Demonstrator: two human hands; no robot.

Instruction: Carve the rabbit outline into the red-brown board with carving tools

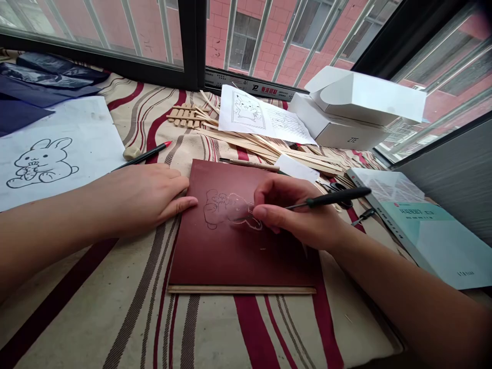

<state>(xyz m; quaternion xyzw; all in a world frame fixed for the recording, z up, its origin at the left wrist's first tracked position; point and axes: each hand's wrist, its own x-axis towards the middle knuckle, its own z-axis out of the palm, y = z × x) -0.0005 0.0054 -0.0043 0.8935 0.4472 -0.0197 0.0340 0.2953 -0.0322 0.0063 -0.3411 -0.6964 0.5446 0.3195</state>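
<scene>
Flat and open, my left grip (142,197) lies with its fingertips on the left edge of a dark red sheet (215,256), while my right grip (295,212) is clamped around a black-handled scribing tool (338,197), whose tip is hidden beneath my fingers. The sheet sits near the front middle of the worktop (84,312), which is covered in striped cloth, on a pale wooden board (242,289), with a traced outline (215,210) on it just under my hands. Working left to right, dark blue carbon paper (46,77) fills the back left corner, overlapping a white sheet with a rabbit drawing (42,164). A black pencil with a red end (144,156) lies beside my left wrist, near a beige lump (131,152). Thin wooden sticks (246,143) spread across the back edge, under a printed cartoon sheet (261,115). A wood-handled tool (249,164) lies along the top of the red sheet, just beside a white paper slip (295,168). Further right stand a white ZTE box (346,115), black scissors (338,195) and a teal-covered book (418,225) at the right edge.
</scene>
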